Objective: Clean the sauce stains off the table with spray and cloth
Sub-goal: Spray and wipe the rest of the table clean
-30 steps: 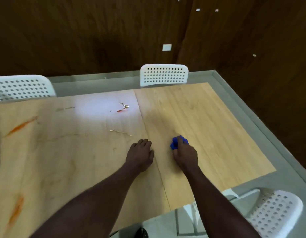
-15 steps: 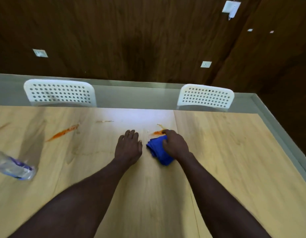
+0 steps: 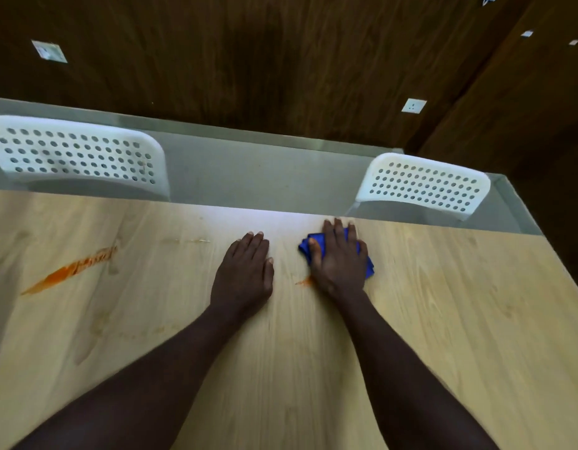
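Blue folded cloth (image 3: 304, 247) peeks out on both sides of the right hand's fingers (image 3: 338, 229), which lie straight and close together, pressing it flat just right of the frame's centre. The right hand (image 3: 341, 259) covers most of this one cloth and nothing is clenched. The left hand (image 3: 245, 271) lies palm-down just beside it on bare wood, fingers (image 3: 252, 242) extended and relaxed, grasping nothing. Both forearms run down to the bottom edge.

Two orange sauce stains show plainly. A small smear (image 3: 302, 282) sits against the heel of the right hand, between the two hands, and a long streak (image 3: 70, 269) lies well apart at the left of the frame. Two fainter, pale traces also mark the wood, a thin line (image 3: 187, 241) left of the left hand and a dull trail (image 3: 135, 332) lower left.

One light wooden table (image 3: 443, 319) fills the lower half. Beyond its far edge stand two white perforated chairs, one (image 3: 79, 154) upper left and one (image 3: 424, 186) at right, on a grey floor (image 3: 264, 170). The dark wood wall (image 3: 248, 60) above carries two pale plates, one (image 3: 48, 51) upper left and one (image 3: 413, 105) upper right.
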